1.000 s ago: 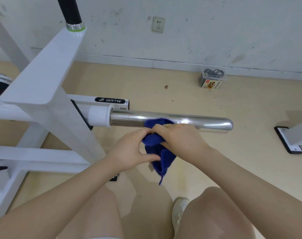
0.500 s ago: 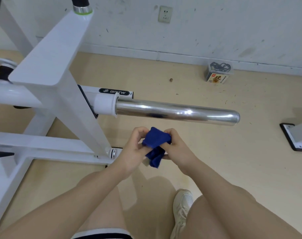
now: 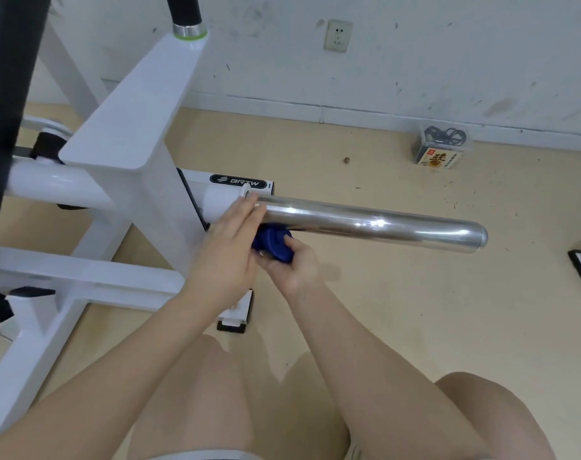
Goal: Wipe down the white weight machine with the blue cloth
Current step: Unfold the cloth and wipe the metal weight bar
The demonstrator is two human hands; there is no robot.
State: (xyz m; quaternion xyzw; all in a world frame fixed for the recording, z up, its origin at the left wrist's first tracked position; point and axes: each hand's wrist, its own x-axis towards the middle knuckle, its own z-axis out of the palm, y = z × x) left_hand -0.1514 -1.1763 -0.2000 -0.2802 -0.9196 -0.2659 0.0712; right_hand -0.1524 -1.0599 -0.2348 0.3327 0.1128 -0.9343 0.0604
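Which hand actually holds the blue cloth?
The right hand grips the bunched blue cloth; the left hand lies straight-fingered on the chrome bar.

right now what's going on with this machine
A person is cleaning a white weight machine. The right hand grips a bunched blue cloth just under the chrome bar, near where it meets the white collar. The left hand lies over the cloth with straight fingers reaching onto the bar's inner end. The rest of the bar is bare and shiny. A small clear box sits on the floor by the wall.
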